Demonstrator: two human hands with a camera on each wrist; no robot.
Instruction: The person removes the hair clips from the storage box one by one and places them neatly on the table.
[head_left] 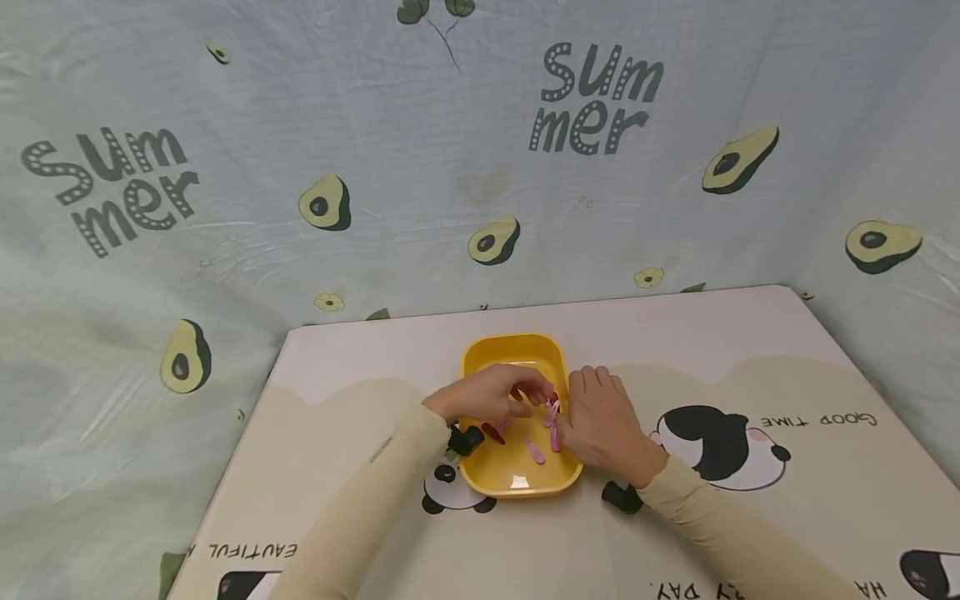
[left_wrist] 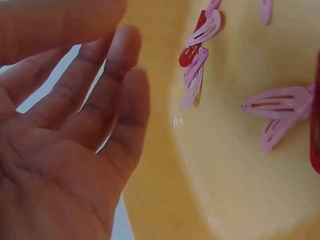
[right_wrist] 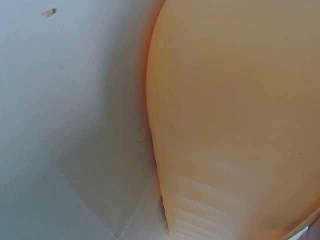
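My left hand [head_left: 498,393] hovers over the yellow plastic tray [head_left: 517,486], its fingers loosely bent and nothing between them in the left wrist view. At the tray's right side, my right hand [head_left: 606,425] grips the rim, with the thumb toward the inside. Along that inner wall lies a cluster of pink snap hair clips [left_wrist: 195,77] with a red snap clip [left_wrist: 185,59] among them. Nearer my left hand are another red clip [head_left: 492,433] and paired pink clips [left_wrist: 272,102]. A single pink clip [head_left: 535,451] rests on the tray floor.
The tray stands on a table [head_left: 360,517] covered with a panda-printed cloth. Behind it hangs a pale curtain [head_left: 405,150] with avocado prints. A black wrist strap piece [head_left: 621,497] is by my right wrist, and another [head_left: 468,440] overlaps the tray's left edge.
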